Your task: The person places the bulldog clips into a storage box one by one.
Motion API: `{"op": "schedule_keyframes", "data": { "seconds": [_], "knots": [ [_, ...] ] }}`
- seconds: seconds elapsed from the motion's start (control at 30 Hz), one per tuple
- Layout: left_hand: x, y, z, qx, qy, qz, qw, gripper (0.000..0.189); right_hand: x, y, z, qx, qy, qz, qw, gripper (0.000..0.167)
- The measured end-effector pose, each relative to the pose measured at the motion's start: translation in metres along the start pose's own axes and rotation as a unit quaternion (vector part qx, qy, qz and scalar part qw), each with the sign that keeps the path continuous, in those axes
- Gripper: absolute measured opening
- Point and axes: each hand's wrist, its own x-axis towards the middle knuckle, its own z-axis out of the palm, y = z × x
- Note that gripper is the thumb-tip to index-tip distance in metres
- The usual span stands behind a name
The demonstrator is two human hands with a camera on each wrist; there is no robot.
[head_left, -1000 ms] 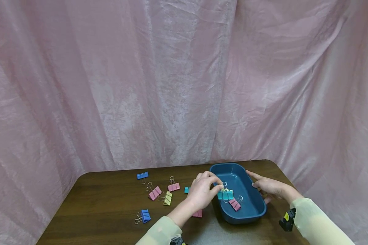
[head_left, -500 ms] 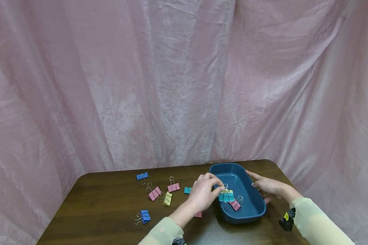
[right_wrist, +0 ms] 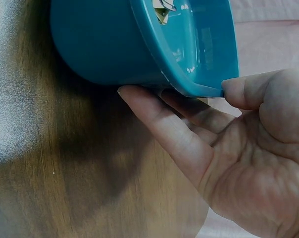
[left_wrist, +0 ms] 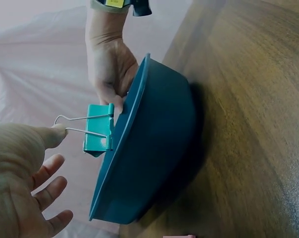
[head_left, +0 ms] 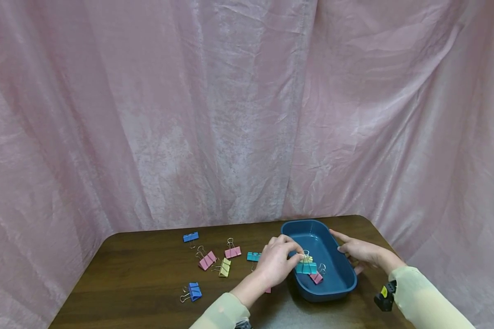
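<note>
A teal binder clip (head_left: 306,268) hangs by its wire handle from my left hand (head_left: 276,261), pinched between thumb and finger above the blue plastic bin (head_left: 336,268). The left wrist view shows this clip (left_wrist: 98,130) at the bin's rim, the other fingers of that hand spread loosely. My right hand (head_left: 360,251) grips the bin's right side; in the right wrist view its thumb (right_wrist: 234,93) is on the rim and its fingers lie against the outer wall. Inside the bin lie a pink binder clip (head_left: 316,278) and a yellow one (head_left: 308,259), partly hidden.
On the brown wooden table (head_left: 148,274), left of the bin, lie blue clips (head_left: 195,291), pink clips (head_left: 207,260), a yellow clip (head_left: 224,267) and another teal clip (head_left: 253,257), partly behind my left hand. A pink curtain (head_left: 230,137) hangs behind the table.
My left hand has moved slightly right and down with the teal binder clip, farther over the bin. More of the teal clip on the table shows. The right hand and bin stay put.
</note>
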Motion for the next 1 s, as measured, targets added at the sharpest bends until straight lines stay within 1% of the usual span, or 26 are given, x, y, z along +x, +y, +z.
{"op": "schedule_keyframes", "data": {
  "seconds": [0.17,0.33,0.4,0.57,0.77,1.0],
  "knots": [
    [-0.001,0.002,0.003,-0.001,-0.005,0.001,1.0000,0.009,-0.001,-0.001,0.001,0.000,-0.003,-0.003,1.0000,0.069],
    [-0.003,-0.001,0.004,-0.019,-0.009,-0.007,0.9997,0.024,-0.002,-0.002,0.002,-0.002,-0.005,-0.005,1.0000,0.068],
    [-0.003,-0.003,0.000,-0.023,-0.003,-0.008,0.9997,0.028,-0.002,-0.002,0.002,-0.005,-0.004,-0.006,1.0000,0.068],
    [-0.004,-0.008,-0.011,-0.024,0.019,-0.005,0.9995,0.027,0.000,-0.001,0.002,-0.007,-0.001,-0.004,1.0000,0.068],
    [-0.005,-0.014,-0.025,-0.029,0.038,-0.008,0.9988,0.029,0.000,0.000,0.001,-0.009,0.002,-0.001,1.0000,0.068],
    [-0.006,-0.020,-0.038,-0.035,0.049,-0.013,0.9981,0.028,0.000,0.001,0.002,-0.006,0.002,-0.005,1.0000,0.068]
  ]
}}
